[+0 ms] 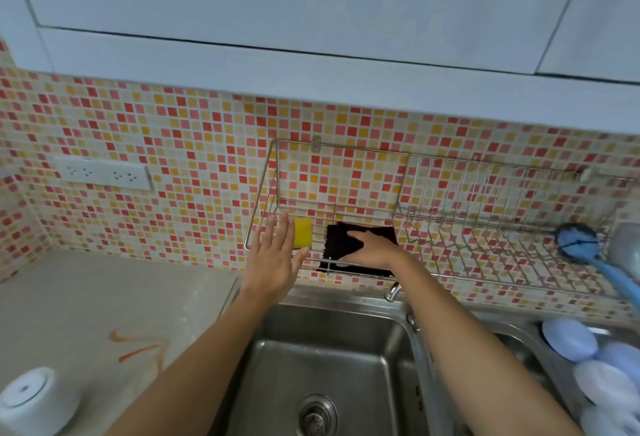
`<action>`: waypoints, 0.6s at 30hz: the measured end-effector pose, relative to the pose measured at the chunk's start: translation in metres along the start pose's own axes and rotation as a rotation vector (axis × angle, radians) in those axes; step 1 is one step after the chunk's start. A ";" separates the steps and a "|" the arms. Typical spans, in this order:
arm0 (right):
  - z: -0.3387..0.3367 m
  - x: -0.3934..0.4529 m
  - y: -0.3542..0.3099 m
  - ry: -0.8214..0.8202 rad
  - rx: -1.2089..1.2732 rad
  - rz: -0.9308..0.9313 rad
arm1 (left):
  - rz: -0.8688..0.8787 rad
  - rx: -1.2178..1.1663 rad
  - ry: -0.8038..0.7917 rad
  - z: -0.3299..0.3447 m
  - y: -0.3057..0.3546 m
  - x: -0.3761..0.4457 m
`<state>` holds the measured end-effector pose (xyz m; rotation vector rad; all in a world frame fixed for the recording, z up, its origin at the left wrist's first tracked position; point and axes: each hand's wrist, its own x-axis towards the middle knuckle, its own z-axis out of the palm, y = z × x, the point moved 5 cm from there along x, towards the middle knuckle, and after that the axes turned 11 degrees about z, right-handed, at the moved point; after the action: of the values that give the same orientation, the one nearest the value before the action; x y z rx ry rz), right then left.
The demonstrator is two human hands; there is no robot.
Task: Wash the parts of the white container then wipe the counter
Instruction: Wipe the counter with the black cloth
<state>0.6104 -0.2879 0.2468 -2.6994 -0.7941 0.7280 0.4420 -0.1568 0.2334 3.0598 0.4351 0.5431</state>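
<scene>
Mosaic-tiled kitchen, counter [86, 297] lower left with the white container [36, 401] upside down on it. Mid-frame, right hand [372, 250] pinches the black cloth [349, 238] on the wire rack [450, 227]; left hand [277, 259] open, empty, beside the yellow sponge [302, 233]. A snagged cloth could knock the sponge off.

Right hand [372, 250] on black cloth [346, 239], left hand [275, 259] spread

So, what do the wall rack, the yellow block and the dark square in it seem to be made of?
Wall rack: thin shiny metal wire, probably steel, judging by its silvery glint.
Yellow block: looks like a foam sponge, matte with soft edges.
Dark square under the right hand: black and dull with fuzzy edges, perhaps cloth or a scouring pad.
</scene>
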 end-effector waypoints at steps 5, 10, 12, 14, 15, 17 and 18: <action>-0.001 0.010 -0.007 -0.038 -0.281 0.066 | -0.002 -0.032 0.027 0.003 0.000 0.000; -0.005 -0.001 -0.006 0.077 -0.075 -0.135 | -0.026 -0.040 0.018 0.002 -0.001 -0.002; -0.009 -0.005 -0.001 0.137 0.036 -0.178 | -0.029 -0.057 0.029 0.002 -0.001 -0.003; -0.012 -0.007 0.007 0.209 0.145 -0.172 | -0.029 -0.050 0.023 0.003 -0.001 -0.003; -0.013 -0.008 0.009 0.240 0.197 -0.170 | -0.030 -0.045 0.020 0.003 -0.001 -0.004; -0.016 -0.015 0.008 0.300 0.284 -0.168 | -0.028 -0.039 0.012 0.002 -0.001 -0.005; -0.020 -0.019 0.008 0.326 0.346 -0.160 | -0.028 -0.033 0.005 0.003 0.000 -0.006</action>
<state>0.6105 -0.3066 0.2689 -2.3279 -0.7154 0.3370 0.4373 -0.1580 0.2286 3.0168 0.4641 0.5516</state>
